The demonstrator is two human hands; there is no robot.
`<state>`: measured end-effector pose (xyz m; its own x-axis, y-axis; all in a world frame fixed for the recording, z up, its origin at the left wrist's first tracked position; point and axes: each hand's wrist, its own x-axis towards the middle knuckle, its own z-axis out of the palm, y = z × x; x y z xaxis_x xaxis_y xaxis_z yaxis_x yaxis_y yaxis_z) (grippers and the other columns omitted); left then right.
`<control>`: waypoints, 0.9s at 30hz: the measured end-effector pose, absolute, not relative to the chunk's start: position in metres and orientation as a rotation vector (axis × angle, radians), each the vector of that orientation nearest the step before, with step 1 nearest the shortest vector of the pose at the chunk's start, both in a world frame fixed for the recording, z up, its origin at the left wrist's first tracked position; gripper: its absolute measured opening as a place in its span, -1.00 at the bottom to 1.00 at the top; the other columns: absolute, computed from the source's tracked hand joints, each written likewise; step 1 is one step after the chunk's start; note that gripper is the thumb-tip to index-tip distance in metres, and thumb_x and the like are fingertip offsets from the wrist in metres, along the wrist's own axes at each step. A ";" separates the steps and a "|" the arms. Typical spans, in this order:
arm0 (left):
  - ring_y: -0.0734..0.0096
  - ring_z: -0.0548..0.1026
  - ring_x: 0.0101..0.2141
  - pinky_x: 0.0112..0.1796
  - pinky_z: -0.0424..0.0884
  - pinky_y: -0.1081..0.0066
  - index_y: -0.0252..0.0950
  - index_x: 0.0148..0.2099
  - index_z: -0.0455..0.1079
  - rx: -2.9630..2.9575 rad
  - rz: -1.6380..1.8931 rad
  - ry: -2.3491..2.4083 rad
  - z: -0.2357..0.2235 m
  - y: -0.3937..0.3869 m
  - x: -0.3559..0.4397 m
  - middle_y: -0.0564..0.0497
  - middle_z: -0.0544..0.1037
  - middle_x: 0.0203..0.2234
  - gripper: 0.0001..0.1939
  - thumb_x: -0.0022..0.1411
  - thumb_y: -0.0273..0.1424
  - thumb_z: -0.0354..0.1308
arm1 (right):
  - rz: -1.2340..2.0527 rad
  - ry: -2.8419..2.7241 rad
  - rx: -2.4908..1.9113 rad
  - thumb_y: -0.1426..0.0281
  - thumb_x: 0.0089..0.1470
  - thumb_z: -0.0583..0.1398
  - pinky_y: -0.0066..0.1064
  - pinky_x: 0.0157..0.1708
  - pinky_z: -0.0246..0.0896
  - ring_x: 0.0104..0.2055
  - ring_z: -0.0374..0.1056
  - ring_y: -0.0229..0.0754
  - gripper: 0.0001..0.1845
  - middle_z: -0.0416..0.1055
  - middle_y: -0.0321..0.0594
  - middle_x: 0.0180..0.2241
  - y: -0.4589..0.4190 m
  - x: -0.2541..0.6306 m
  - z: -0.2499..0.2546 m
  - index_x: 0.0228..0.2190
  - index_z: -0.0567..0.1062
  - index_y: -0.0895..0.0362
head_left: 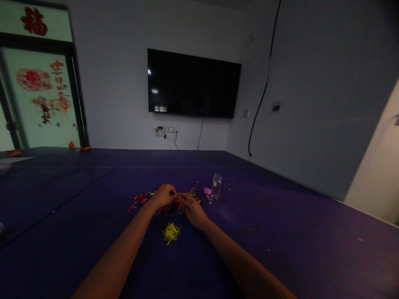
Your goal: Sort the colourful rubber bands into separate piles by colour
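Observation:
A loose pile of thin elastic hair ties (166, 209) in red, pink, black and yellow lies on the dark blue floor under my hands. My left hand (164, 195) is closed, with thumb and forefinger pinched on a small yellowish hair tie (177, 195) at the pile's far side. From the right, my right hand (192, 209) meets it there, its fingertips pressed together at the same hair tie; their exact grip is too small to see. Nearer to me, between my forearms, sits a separate heap of yellow hair ties (171, 232).
Right of the pile stands a clear plastic bottle (216, 187) without its lid, and beside it a pink lid with a loop (208, 193). White specks dot the floor. A black cable (261, 104) hangs down the right wall. Orange objects (84, 148) lie by the door.

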<state>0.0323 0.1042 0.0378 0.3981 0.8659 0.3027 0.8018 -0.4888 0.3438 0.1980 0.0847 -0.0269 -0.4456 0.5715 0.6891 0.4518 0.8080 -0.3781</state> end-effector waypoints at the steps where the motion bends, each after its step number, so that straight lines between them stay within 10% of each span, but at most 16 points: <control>1: 0.39 0.47 -0.41 -0.37 0.28 0.50 -0.35 -0.38 0.49 2.503 0.676 1.499 0.037 0.105 0.032 -0.03 0.56 -0.48 -0.84 0.07 -0.53 0.07 | 0.178 -2.111 -0.754 0.66 0.04 -0.07 -0.21 0.10 0.14 0.08 0.25 -0.15 -0.45 0.34 -0.03 0.01 0.084 0.198 -0.026 0.02 0.39 0.15; 27: 0.41 0.46 -0.48 -0.45 0.26 0.52 -0.37 -0.43 0.49 2.420 0.684 1.406 0.040 0.104 0.030 -0.03 0.55 -0.55 -0.75 0.12 -0.38 0.01 | 0.246 -2.183 -0.700 0.68 0.02 -0.05 -0.29 -0.02 0.25 -0.02 0.32 -0.18 -0.45 0.42 -0.18 -0.05 0.080 0.200 -0.018 -0.06 0.47 0.03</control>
